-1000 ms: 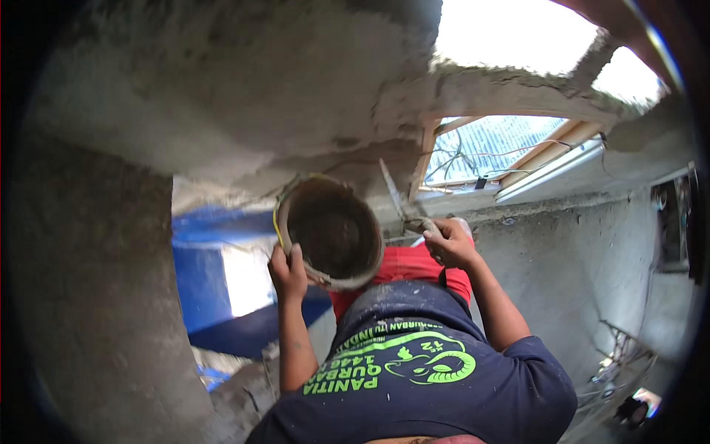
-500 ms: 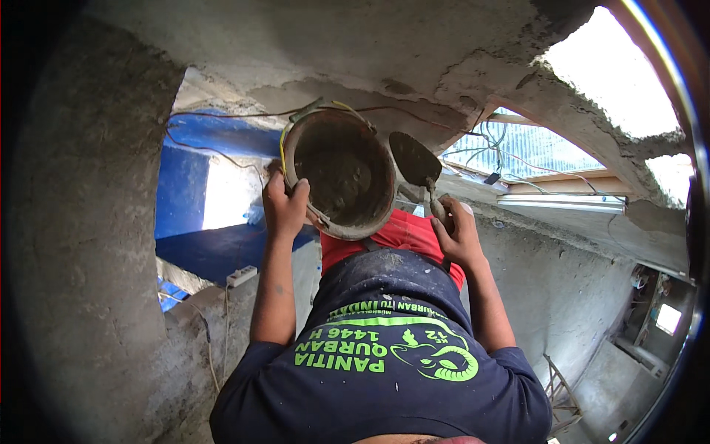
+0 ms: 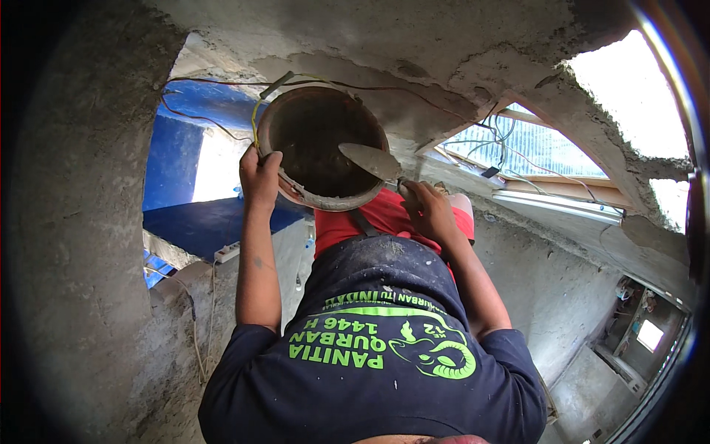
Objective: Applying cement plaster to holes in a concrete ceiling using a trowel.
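Note:
A round, mortar-crusted bucket (image 3: pixel 281 185) is tipped so that its mouth faces me, with grey wet mortar (image 3: pixel 310 159) inside. My left hand (image 3: pixel 260 177) grips its rim at the left, thumb over the edge, beside the yellow wire handle (image 3: pixel 257 122) with its grey-green grip. In my right hand (image 3: pixel 429 209) is a trowel (image 3: pixel 373 161), fingers wrapped round its handle. The blade reaches over the right rim, its tip in front of the bucket's mouth. Whether the tip touches the mortar I cannot tell.
Rough cement walls (image 3: pixel 74 222) surround me. A thin brown cable (image 3: pixel 399 90) runs behind the bucket. Left of it lies a blue surface (image 3: pixel 192 226) with a white power strip (image 3: pixel 227 252). On the right, loose wires (image 3: pixel 506 140) hang by a window opening above a white tube lamp (image 3: pixel 558 206).
The trowel has swung left, from beside the bucket to over its mouth, its blade turned. The bucket and my left hand have shifted a little up and left in view.

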Available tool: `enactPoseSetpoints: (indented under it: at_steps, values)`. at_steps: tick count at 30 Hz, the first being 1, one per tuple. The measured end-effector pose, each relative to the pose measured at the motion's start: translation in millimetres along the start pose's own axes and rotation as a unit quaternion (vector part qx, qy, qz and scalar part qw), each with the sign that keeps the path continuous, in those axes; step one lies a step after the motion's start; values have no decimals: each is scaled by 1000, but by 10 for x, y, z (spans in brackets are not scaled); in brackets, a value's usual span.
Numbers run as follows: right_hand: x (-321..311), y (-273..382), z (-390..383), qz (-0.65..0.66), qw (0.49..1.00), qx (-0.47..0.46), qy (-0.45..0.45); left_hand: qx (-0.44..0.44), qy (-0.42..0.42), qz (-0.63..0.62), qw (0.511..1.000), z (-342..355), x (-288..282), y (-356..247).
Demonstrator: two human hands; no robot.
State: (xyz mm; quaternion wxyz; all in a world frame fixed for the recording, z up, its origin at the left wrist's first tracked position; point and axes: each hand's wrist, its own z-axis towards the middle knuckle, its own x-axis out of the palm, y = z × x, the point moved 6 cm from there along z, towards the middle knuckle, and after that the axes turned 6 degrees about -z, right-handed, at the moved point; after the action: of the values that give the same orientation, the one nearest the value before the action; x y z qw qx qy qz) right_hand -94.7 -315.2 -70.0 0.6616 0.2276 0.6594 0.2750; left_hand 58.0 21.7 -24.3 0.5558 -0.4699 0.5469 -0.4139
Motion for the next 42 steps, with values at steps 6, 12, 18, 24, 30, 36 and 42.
enactPoseSetpoints:
  at_steps: [6, 12, 18, 24, 30, 36, 42]
  values:
    - [361, -364, -7, -33, 999, -9, 32, -6, -52, -15, 999, 46, -72, 124]
    - [262, -466, -160, -63, 996, 9, 57, 22, -65, 46, 997, 14, 8, -23]
    - [-185, -818, -609, -112, 991, 57, 47, 14, -20, 36, 999, 93, 40, 13]
    - [-684, -939, -811, -89, 992, 84, 2, 20, -25, 52, 998, 11, -16, -57]
    - [-986, -470, -274, 156, 978, 130, 49, 67, -12, 92, 993, -144, 84, -158]
    - [-1059, 296, 641, -177, 958, 2, 227, 85, 4, 115, 990, -409, 216, -202]
    - [-652, 508, 1402, -252, 904, -89, 335, 88, 18, 128, 988, -622, 311, -328]
